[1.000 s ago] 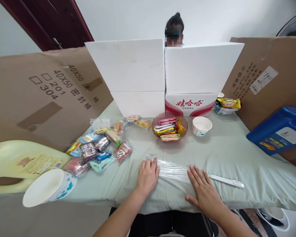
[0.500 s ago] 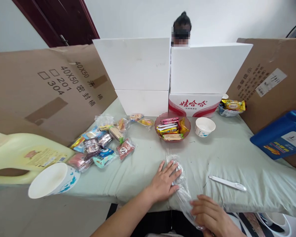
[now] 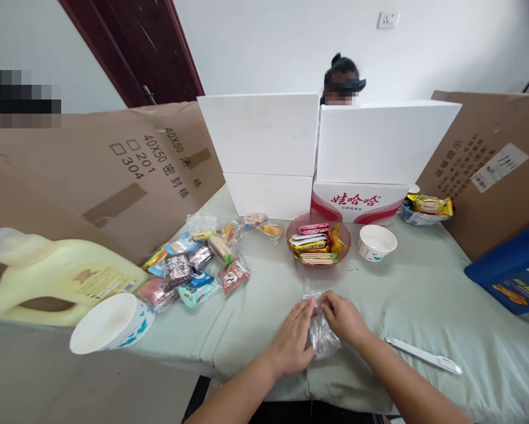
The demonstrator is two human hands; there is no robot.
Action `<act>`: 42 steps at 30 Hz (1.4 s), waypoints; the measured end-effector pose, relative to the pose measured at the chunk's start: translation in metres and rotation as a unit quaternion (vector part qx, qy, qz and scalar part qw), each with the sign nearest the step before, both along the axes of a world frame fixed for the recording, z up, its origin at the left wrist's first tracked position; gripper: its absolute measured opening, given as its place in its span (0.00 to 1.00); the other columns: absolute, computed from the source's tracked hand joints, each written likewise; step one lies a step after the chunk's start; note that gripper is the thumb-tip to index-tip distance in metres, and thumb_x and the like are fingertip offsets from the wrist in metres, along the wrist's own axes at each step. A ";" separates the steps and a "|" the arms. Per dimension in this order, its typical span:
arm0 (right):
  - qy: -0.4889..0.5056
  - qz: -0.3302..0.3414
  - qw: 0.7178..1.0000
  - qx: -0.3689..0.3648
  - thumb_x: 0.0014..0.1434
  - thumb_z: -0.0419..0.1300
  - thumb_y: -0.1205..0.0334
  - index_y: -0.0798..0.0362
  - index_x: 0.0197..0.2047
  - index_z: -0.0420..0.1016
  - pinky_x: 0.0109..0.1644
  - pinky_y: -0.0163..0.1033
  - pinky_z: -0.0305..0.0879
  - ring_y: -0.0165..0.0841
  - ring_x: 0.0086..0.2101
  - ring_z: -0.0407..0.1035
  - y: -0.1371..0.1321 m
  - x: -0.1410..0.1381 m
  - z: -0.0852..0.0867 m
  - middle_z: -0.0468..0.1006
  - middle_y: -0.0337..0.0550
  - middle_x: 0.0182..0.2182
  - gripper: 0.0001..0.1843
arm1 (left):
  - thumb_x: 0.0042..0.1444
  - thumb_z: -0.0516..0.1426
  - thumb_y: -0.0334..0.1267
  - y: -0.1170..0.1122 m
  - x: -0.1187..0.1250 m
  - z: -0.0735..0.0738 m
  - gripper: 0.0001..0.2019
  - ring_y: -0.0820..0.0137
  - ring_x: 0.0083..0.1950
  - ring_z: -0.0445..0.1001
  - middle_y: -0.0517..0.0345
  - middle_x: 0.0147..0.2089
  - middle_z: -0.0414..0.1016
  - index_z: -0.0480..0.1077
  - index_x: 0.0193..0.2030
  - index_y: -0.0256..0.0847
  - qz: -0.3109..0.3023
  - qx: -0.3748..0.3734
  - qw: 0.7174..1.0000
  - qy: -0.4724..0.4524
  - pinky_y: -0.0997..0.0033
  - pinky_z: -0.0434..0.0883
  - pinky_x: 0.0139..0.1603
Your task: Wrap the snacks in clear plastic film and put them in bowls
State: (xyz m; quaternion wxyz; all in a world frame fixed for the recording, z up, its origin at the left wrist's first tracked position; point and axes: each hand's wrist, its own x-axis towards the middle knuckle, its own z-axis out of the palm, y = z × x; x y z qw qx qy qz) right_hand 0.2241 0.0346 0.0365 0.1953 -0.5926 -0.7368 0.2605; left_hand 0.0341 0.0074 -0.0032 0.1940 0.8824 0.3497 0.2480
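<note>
A crumpled sheet or bag of clear plastic (image 3: 323, 340) lies bunched near the table's front edge. My left hand (image 3: 292, 338) holds its left side, fingers close together and thumb lower down against the plastic. From the right, my right hand (image 3: 344, 318) pinches the upper end between thumb and fingers, close to the left fingertips. Beyond the hands is a pink glass bowl (image 3: 318, 264) of wrapped snacks and thin sticks. Beside that bowl stands a white paper bowl (image 3: 377, 244). A white box-cutter-like tool (image 3: 423, 355) lies right of my right forearm.
Packaged snacks (image 3: 193, 268) are heaped at left, near a tipped paper bowl (image 3: 112, 324) and a pale yellow jug (image 3: 65, 282). White boxes (image 3: 264, 135) and cardboard panels (image 3: 127, 171) wall the table. A blue bottle (image 3: 511, 265) stands at right. A person (image 3: 341, 79) is behind the boxes.
My right hand has moved up and left from the table edge, bringing the plastic's near end to the far end. The plastic is now shorter and bunched. My left hand's fingers have drawn together.
</note>
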 end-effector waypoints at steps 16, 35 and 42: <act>-0.019 -0.032 0.999 -0.039 0.63 0.49 0.63 0.54 0.52 0.66 0.37 0.37 0.60 0.35 0.36 0.73 0.003 -0.006 -0.004 0.79 0.47 0.36 0.15 | 0.60 0.53 0.31 0.017 0.010 0.018 0.06 0.59 0.55 0.68 0.50 0.47 0.74 0.71 0.41 0.40 0.033 0.076 0.997 0.006 0.54 0.68 0.55; -0.002 0.023 0.993 0.114 0.63 0.52 0.64 0.48 0.48 0.73 0.50 0.46 0.68 0.39 0.48 0.70 -0.113 0.035 -0.018 0.73 0.48 0.51 0.13 | 0.64 0.54 0.43 0.019 0.016 0.016 0.21 0.57 0.63 0.60 0.56 0.67 0.62 0.62 0.63 0.49 0.053 0.036 0.987 0.145 0.54 0.60 0.59; -0.156 0.090 0.937 0.299 0.62 0.55 0.64 0.49 0.61 0.65 0.61 0.51 0.58 0.43 0.61 0.56 -0.096 0.029 -0.008 0.67 0.48 0.60 0.23 | 0.63 0.54 0.45 0.018 0.015 0.018 0.26 0.54 0.66 0.57 0.53 0.69 0.59 0.57 0.67 0.47 0.036 0.035 0.989 0.141 0.51 0.59 0.61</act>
